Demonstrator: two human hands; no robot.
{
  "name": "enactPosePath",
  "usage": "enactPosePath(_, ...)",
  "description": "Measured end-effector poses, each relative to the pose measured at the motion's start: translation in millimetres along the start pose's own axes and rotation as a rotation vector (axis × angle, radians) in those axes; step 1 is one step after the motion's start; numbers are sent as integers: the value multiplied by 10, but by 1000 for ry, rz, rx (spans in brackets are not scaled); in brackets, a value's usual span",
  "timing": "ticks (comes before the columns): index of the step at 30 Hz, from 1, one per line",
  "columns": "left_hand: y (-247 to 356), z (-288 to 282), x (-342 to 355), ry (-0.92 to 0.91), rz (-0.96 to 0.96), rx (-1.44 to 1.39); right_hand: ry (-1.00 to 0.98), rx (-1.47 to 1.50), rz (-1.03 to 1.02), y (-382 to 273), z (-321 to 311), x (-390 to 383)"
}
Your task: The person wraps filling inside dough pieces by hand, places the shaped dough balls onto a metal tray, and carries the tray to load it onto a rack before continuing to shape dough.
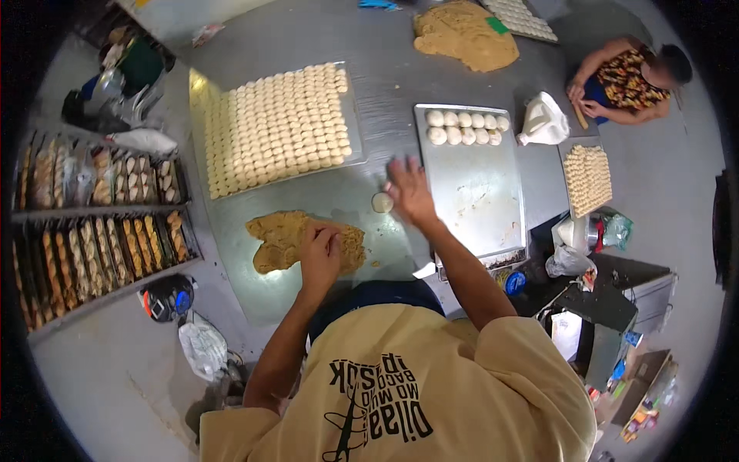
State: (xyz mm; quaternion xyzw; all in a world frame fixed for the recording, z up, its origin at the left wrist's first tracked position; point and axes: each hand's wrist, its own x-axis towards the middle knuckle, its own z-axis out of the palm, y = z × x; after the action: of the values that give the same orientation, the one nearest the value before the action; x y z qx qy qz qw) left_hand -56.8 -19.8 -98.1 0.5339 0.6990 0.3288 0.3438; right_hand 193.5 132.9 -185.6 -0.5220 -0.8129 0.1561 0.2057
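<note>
On the metal work surface, a flattened, crumbly mass of brown dough (273,242) lies in front of me. My left hand (319,250) rests at its right part, fingers curled in and pinching at the dough. My right hand (409,189) is open with fingers spread, just right of a small pale dough round (382,202) on the surface. To the right, a metal tray (471,200) carries two rows of floured dough balls (462,129) at its far end. Behind my left hand, a large tray holds close rows of small pale dough pieces (273,131).
Racks of baked loaves (100,254) stand left. A co-worker (631,85) handles something at the upper right, near a white container (543,119) and a tray of small pieces (586,173). Another brown dough slab (462,38) lies at the back. Clutter and boxes crowd the lower right.
</note>
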Motion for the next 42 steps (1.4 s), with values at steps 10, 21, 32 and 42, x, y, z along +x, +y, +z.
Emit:
enactPosePath(10,909,1002,656,-85,221,-5,-247,552,368,82,-993,-256)
enactPosePath(21,1826,2502,1071,-279,121,54,646,84,357,3684,-2510,556)
enactPosePath(32,1964,2856,1117,-314,86,94,560,199,577,4342,-2410,532)
enactPosePath(42,1508,2178,879,-257,96,67,439,204,795,4018,-2209,820)
